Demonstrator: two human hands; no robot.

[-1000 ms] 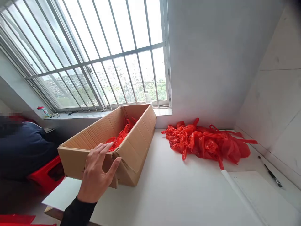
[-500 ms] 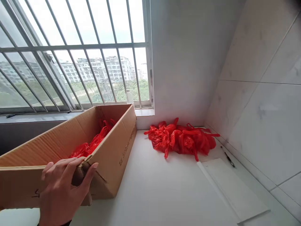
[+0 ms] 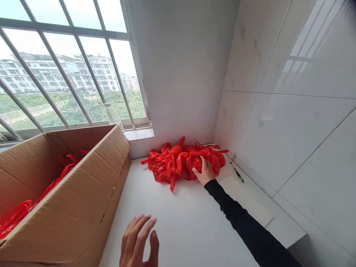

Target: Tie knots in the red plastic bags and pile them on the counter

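Black pen (image 3: 237, 172) just beside white sheet (image 3: 250, 202)

A person's right hand (image 3: 205, 172) rests on a heap of red plastic bags (image 3: 182, 161) at centre frame, on a white counter (image 3: 194, 222). The left hand (image 3: 139, 243) hovers open at the bottom edge, beside a cardboard box (image 3: 83, 200) holding more red bags (image 3: 36, 196), lower left.

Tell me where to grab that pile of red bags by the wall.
I'd pinch a bunched fold on the red bags at their near right edge, where the right hand rests, coming from the front and above: the wall blocks the back, and the limp heap offers no firm edge.
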